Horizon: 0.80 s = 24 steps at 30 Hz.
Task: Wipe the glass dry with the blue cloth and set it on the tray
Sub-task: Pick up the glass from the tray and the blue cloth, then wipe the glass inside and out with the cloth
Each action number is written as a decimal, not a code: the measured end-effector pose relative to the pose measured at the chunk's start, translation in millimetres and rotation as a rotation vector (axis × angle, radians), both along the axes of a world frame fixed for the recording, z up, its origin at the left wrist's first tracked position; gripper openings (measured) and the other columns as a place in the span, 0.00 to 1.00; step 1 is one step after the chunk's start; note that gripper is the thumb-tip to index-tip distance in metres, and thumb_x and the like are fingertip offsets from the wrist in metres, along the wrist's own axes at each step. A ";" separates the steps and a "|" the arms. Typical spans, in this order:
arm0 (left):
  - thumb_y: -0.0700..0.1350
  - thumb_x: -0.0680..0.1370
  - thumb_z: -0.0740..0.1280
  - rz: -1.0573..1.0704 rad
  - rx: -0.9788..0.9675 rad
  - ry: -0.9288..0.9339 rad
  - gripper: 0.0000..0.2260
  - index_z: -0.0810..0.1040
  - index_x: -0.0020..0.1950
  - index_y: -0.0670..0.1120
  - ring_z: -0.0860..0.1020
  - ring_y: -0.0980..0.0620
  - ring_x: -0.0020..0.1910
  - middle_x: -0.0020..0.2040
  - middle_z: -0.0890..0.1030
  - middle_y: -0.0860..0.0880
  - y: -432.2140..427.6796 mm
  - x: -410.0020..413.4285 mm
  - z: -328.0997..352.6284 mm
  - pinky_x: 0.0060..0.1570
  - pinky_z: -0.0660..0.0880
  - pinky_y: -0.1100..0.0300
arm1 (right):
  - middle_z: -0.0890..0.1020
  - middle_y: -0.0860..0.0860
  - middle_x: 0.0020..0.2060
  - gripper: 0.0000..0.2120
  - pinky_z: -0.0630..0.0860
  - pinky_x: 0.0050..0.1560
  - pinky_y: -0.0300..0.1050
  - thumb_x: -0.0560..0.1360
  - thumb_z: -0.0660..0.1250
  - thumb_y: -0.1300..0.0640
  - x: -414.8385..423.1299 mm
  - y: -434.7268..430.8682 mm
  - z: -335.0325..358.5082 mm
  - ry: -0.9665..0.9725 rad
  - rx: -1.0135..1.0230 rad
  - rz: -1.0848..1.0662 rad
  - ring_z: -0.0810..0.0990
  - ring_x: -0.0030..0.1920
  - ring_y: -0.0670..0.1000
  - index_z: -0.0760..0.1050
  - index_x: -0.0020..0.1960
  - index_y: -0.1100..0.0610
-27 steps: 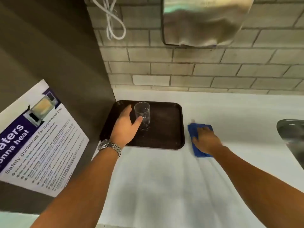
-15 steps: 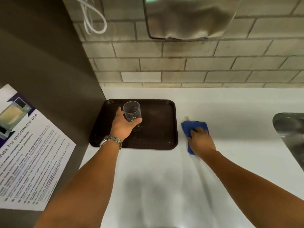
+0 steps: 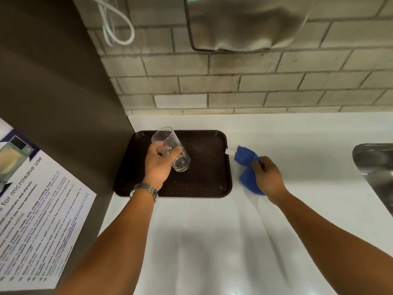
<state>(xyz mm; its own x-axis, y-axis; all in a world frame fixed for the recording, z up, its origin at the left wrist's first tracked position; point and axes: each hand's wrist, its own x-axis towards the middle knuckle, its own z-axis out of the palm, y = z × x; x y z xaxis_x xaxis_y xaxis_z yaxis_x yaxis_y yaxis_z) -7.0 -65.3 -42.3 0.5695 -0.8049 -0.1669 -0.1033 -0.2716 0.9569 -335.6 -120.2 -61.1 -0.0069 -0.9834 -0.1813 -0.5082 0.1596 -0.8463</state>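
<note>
My left hand grips a clear drinking glass around its lower half. The glass is tilted, rim up and to the left, and hangs just above the dark brown tray. To the right of the tray, my right hand is closed on the bunched blue cloth, which is raised a little off the white counter. A small white tag sticks out of the cloth toward the tray's edge.
A dark cabinet side with a microwave safety poster stands at the left. A brick-tiled wall carries a steel dispenser and a white cable. A steel sink lies at the right edge.
My left hand has lifted the glass off the tray and tilted it. My right hand has gathered the blue cloth from flat on the counter into a bunch and raised it.
</note>
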 end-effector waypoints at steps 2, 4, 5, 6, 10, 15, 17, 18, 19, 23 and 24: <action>0.54 0.74 0.83 -0.036 -0.083 0.222 0.27 0.81 0.70 0.47 0.86 0.43 0.66 0.66 0.87 0.43 7.7 -3.8 11.0 0.70 0.81 0.46 | 0.85 0.54 0.55 0.11 0.82 0.56 0.54 0.89 0.59 0.52 1.2 3.9 18.0 -0.236 0.063 -0.049 0.84 0.61 0.61 0.75 0.63 0.56; 0.56 0.72 0.82 -0.098 -0.126 0.416 0.30 0.82 0.70 0.47 0.88 0.44 0.63 0.65 0.89 0.43 18.0 -9.9 22.7 0.72 0.81 0.42 | 0.84 0.51 0.60 0.10 0.84 0.59 0.59 0.89 0.60 0.52 7.4 12.2 35.4 -0.553 0.120 -0.042 0.84 0.64 0.56 0.75 0.66 0.55; 0.57 0.71 0.82 -0.127 -0.130 0.473 0.30 0.83 0.69 0.47 0.89 0.47 0.60 0.61 0.90 0.46 22.2 -13.4 25.9 0.69 0.82 0.44 | 0.85 0.51 0.62 0.09 0.84 0.58 0.58 0.89 0.60 0.53 11.6 17.6 44.3 -0.651 0.126 -0.034 0.84 0.64 0.56 0.76 0.65 0.54; 0.58 0.71 0.82 -0.146 -0.132 0.514 0.27 0.84 0.67 0.48 0.90 0.49 0.55 0.56 0.90 0.49 25.9 -17.7 27.4 0.64 0.85 0.47 | 0.85 0.52 0.62 0.09 0.84 0.57 0.56 0.89 0.60 0.54 15.9 23.1 52.1 -0.709 0.122 -0.017 0.85 0.64 0.55 0.76 0.64 0.54; 0.53 0.81 0.77 -0.137 -0.117 0.681 0.11 0.88 0.60 0.49 0.90 0.50 0.45 0.49 0.90 0.48 40.9 -43.5 29.0 0.47 0.88 0.54 | 0.88 0.49 0.54 0.09 0.82 0.58 0.47 0.89 0.60 0.57 35.1 48.6 79.2 -0.769 0.031 0.131 0.86 0.59 0.52 0.79 0.60 0.51; 0.63 0.80 0.72 -0.160 -0.051 0.792 0.26 0.88 0.68 0.46 0.87 0.39 0.59 0.66 0.87 0.33 55.9 -86.1 38.9 0.60 0.86 0.43 | 0.85 0.40 0.59 0.10 0.78 0.59 0.36 0.87 0.62 0.54 57.8 81.6 99.1 -0.408 -0.284 0.484 0.84 0.58 0.39 0.77 0.66 0.50; 0.66 0.79 0.72 -0.196 -0.063 0.807 0.26 0.91 0.64 0.48 0.90 0.42 0.57 0.60 0.91 0.38 59.9 -96.4 43.0 0.50 0.88 0.49 | 0.77 0.34 0.73 0.14 0.75 0.71 0.42 0.87 0.62 0.53 67.5 91.7 96.9 -0.288 -0.320 0.588 0.75 0.76 0.41 0.75 0.71 0.47; 0.67 0.78 0.73 -0.213 -0.074 0.813 0.25 0.91 0.62 0.48 0.91 0.44 0.55 0.57 0.91 0.41 61.9 -99.8 44.1 0.47 0.87 0.51 | 0.70 0.32 0.78 0.17 0.71 0.77 0.45 0.87 0.62 0.52 70.8 94.9 94.3 -0.237 -0.335 0.619 0.67 0.82 0.40 0.72 0.75 0.44; 0.68 0.77 0.74 -0.228 -0.079 0.816 0.26 0.91 0.62 0.49 0.92 0.44 0.54 0.56 0.91 0.42 64.9 -101.6 46.4 0.46 0.87 0.52 | 0.64 0.32 0.82 0.21 0.67 0.82 0.49 0.88 0.60 0.50 73.4 96.3 91.9 -0.189 -0.349 0.639 0.59 0.85 0.39 0.67 0.80 0.40; 0.68 0.76 0.75 -0.219 -0.063 0.787 0.30 0.88 0.69 0.51 0.91 0.41 0.60 0.64 0.90 0.39 72.8 -99.9 51.5 0.49 0.88 0.49 | 0.52 0.34 0.87 0.24 0.65 0.83 0.57 0.90 0.55 0.46 78.4 95.0 89.3 -0.228 -0.216 0.692 0.53 0.86 0.38 0.57 0.82 0.28; 0.68 0.77 0.74 -0.200 -0.054 0.766 0.28 0.88 0.70 0.51 0.91 0.40 0.61 0.65 0.90 0.39 73.3 -98.7 52.3 0.50 0.88 0.48 | 0.53 0.34 0.86 0.23 0.65 0.84 0.57 0.90 0.55 0.46 79.8 95.2 89.4 -0.247 -0.188 0.682 0.53 0.86 0.37 0.59 0.80 0.25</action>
